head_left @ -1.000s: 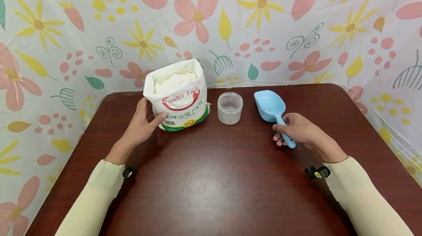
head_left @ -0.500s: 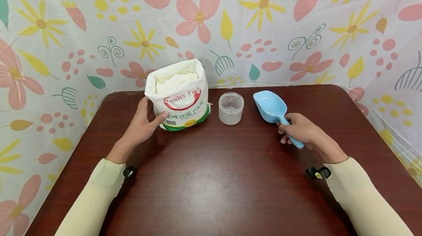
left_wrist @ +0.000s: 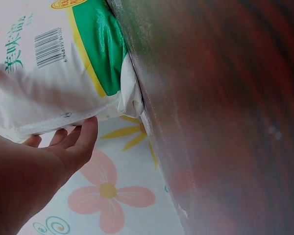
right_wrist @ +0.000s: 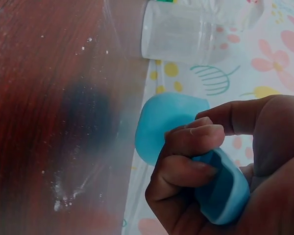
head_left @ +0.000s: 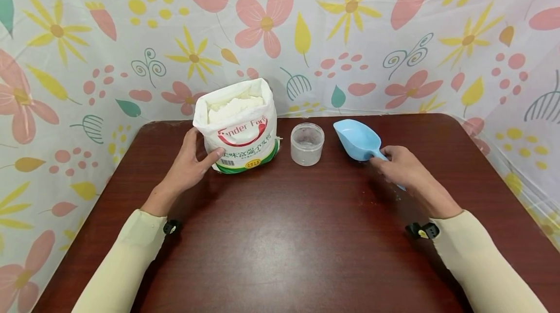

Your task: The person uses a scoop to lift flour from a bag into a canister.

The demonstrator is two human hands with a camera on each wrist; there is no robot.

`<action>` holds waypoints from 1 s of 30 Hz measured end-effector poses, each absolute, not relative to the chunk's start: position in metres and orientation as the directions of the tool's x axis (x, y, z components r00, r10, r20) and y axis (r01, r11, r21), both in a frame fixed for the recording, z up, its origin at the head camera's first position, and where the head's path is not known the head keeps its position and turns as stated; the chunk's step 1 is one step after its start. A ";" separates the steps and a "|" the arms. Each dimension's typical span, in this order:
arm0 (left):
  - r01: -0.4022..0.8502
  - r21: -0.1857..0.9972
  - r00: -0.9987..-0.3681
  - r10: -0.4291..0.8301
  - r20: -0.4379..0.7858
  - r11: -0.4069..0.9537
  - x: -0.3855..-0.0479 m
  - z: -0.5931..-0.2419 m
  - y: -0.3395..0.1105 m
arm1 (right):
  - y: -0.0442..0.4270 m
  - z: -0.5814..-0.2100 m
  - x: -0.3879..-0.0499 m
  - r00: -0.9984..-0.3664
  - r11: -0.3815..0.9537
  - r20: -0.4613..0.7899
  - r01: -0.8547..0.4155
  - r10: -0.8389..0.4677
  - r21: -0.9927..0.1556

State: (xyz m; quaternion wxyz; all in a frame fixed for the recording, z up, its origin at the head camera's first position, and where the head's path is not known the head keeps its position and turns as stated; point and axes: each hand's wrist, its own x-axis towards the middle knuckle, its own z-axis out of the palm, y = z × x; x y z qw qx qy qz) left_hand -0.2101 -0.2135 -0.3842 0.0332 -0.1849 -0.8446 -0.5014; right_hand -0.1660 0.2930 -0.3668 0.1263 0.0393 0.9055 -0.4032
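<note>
A white bag of flour (head_left: 238, 133), its top open and powder showing inside, stands at the back left of the table. My left hand (head_left: 185, 165) grips its left side; the thumb lies on the printed front and the fingers reach round the side edge (left_wrist: 63, 128). To the bag's right is a clear round plastic jar (head_left: 307, 144) without a lid. My right hand (head_left: 404, 169) holds a light blue scoop (head_left: 358, 139) by its handle, with fingers curled round it in the right wrist view (right_wrist: 186, 166). The scoop's bowl points away to the back left; most of the handle is hidden.
A dark reddish-brown table (head_left: 271, 235) carries everything. Right behind it hangs a flower-patterned cloth (head_left: 280, 36). White powder specks (right_wrist: 63, 196) lie on the tabletop near the right hand.
The right hand has firmed its hold on the scoop, turning over the handle, and the scoop has shifted slightly left. The left hand and bag stay put.
</note>
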 end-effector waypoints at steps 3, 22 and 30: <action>0.343 0.838 -0.930 0.279 0.240 0.425 -0.211 -0.383 -0.214 | 0.293 -0.363 -0.166 -0.970 0.678 -0.241 0.164 -0.020 -0.716; 0.346 0.848 -0.926 0.290 0.241 0.401 -0.213 -0.387 -0.215 | 0.299 -0.338 -0.162 -0.997 0.771 -0.075 0.027 -0.028 -0.637; 0.339 0.858 -0.928 0.286 0.237 0.387 -0.213 -0.384 -0.216 | 0.297 -0.322 -0.160 -1.000 0.789 -0.004 -0.014 -0.021 -0.615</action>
